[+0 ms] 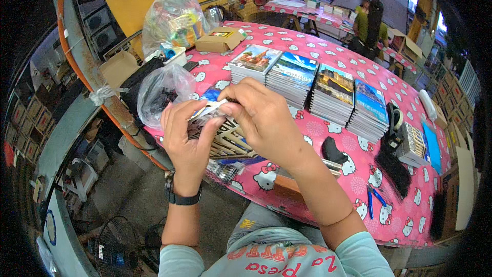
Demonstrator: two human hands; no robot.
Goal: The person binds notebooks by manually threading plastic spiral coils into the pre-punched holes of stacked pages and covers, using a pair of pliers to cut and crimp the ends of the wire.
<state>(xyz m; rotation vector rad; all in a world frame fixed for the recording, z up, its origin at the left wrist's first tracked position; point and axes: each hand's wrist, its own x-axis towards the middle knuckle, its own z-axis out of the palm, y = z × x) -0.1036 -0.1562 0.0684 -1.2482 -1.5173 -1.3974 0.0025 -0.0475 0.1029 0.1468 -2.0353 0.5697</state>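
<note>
Your left hand (pixel 187 133) and right hand (pixel 259 115) meet at frame centre, both pinching a thin white strip (pixel 207 109) above a small booklet (pixel 215 123). Ease either pinch and, likely, the strip slips onto the pink tablecloth (pixel 328 174).

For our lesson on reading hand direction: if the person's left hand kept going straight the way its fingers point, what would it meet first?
Probably the right hand: the left hand points up and rightward, both pinching the thin white flat piece. Beyond lie the stacks of picture-covered booklets; depth is unclear.
</note>
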